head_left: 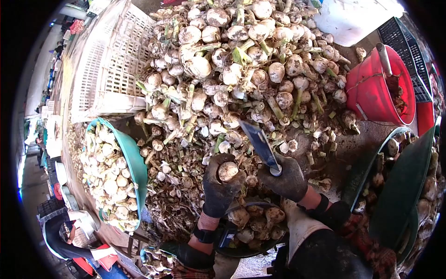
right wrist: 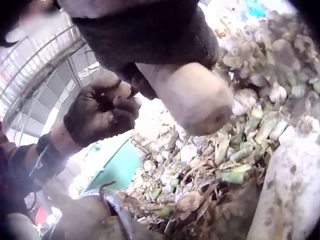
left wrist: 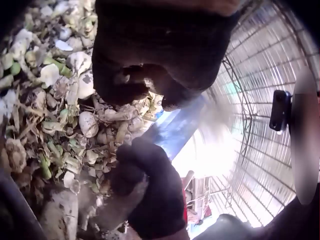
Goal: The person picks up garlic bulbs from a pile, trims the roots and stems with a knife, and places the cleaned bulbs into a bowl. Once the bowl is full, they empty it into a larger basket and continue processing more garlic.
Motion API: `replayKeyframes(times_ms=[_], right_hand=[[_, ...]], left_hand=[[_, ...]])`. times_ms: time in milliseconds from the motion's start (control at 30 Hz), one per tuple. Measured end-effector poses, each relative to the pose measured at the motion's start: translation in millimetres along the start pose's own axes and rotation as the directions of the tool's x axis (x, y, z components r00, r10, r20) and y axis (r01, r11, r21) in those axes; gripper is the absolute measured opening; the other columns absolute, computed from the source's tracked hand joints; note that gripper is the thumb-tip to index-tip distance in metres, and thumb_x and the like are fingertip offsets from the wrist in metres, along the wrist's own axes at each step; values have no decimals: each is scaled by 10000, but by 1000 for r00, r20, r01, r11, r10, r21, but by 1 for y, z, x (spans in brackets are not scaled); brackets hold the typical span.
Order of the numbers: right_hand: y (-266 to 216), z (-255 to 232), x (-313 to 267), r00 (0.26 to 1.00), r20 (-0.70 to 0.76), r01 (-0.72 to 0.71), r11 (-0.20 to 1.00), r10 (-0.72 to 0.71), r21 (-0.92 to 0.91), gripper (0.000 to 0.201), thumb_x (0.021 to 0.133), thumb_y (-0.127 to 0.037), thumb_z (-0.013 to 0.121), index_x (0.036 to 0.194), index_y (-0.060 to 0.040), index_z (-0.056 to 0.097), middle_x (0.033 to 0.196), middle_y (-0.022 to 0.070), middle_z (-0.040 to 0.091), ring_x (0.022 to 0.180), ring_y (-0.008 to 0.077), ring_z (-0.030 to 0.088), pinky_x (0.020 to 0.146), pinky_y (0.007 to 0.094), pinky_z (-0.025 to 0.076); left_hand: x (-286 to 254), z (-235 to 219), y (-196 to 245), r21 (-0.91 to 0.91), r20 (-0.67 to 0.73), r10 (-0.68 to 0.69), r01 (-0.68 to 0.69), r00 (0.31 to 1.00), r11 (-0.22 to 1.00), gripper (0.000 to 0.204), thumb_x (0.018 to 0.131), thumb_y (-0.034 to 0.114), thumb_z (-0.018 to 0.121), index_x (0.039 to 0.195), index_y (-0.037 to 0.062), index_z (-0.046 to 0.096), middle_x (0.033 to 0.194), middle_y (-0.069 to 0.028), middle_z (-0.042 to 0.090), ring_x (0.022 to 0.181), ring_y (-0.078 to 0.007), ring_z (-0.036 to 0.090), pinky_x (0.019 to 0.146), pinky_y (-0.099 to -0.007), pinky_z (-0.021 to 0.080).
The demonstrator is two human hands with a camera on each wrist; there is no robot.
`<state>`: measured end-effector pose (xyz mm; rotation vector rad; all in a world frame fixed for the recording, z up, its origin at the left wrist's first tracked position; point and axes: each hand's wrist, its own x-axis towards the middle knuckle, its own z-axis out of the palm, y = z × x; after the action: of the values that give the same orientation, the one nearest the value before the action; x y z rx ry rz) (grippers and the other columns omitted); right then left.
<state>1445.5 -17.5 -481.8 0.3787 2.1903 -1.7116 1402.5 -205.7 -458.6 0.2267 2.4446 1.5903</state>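
Note:
In the head view my gloved left hand (head_left: 218,188) holds a garlic bulb (head_left: 228,171), its round face turned up between thumb and fingers. Just to its right, my gloved right hand (head_left: 284,179) grips a knife (head_left: 260,144) whose broad blade slants up and away to the left. The left wrist view shows the blade (left wrist: 175,127) between both hands. A thick, pale handle end (right wrist: 197,100) juts from the right hand in the right wrist view, where the left hand (right wrist: 102,111) appears behind it. Below the hands sits a basin (head_left: 246,253) of dirty garlic bulbs.
A large heap of garlic (head_left: 232,65) with stems rises ahead, with trimmings (head_left: 176,200) piled nearer. At left stand a green tub (head_left: 138,162) of cleaned bulbs and a white crate (head_left: 111,69). A red bucket (head_left: 367,88) and a dark green container (head_left: 402,186) are right.

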Motion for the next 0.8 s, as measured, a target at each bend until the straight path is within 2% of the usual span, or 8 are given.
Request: replayKeyframes(times_ms=[100,233,400,433,500,600,667,800], right_hand=[[0,-3,-4,936,24,338,875,-352,-347,290,712,-270,714,867,-49,608,729,108,602,646,284,618,564,379,489],[-9,-3,-8,905,157,420,778,-395,-467,423,716,-405,715,904,-50,581,812,140,575,675,331,613,566,432,492],[-11,-6,-9,895,255,446,714,-366,-539,444,748,-455,676,904,-52,575,833,134,574,672,313,609,535,426,483],[-8,-6,-8,896,255,445,716,-364,-539,444,748,-455,676,904,-52,575,833,134,574,672,313,609,535,426,483],[5,-4,-6,887,233,455,671,-399,-585,366,781,-405,652,880,-60,578,799,133,568,638,316,597,523,419,481],[53,-1,8,938,-34,246,730,-346,-638,187,714,-194,668,794,-72,551,724,127,569,614,347,586,528,449,462],[77,-1,-2,949,-51,211,743,-312,-635,183,712,-183,662,789,-66,545,716,138,570,625,354,586,533,455,458],[86,-8,-7,955,-58,205,786,-292,-584,206,754,-247,657,824,-71,576,703,153,589,631,352,588,531,467,466]], left_hand=[[-11,0,-21,38,21,29,-30,999,999,496,683,142,779,1107,42,541,929,-96,604,882,-235,607,827,-323,474],[-39,-13,-65,659,401,375,-548,836,515,404,861,275,625,1236,145,555,1192,-55,594,1086,-234,572,943,-412,440],[-46,-16,-72,380,394,152,-311,907,871,455,870,250,629,1288,119,504,1215,-75,582,1116,-228,554,957,-367,441],[-50,-12,-79,-74,366,-30,61,930,995,453,867,236,634,1284,118,505,1217,-75,579,1111,-231,557,949,-368,448],[-46,-8,-66,-309,359,-143,261,923,914,433,827,205,668,1229,107,540,1121,-73,616,1019,-234,595,880,-363,483],[-22,2,13,223,215,10,-59,977,973,347,727,180,738,1031,81,602,862,-71,654,800,-238,634,726,-340,509],[-28,-3,17,134,206,7,-35,978,990,354,703,177,750,979,57,564,845,-96,622,769,-253,614,696,-338,492],[-31,-32,17,174,692,-125,4,711,985,525,688,241,793,1089,39,520,937,-104,602,843,-267,616,747,-361,490]])
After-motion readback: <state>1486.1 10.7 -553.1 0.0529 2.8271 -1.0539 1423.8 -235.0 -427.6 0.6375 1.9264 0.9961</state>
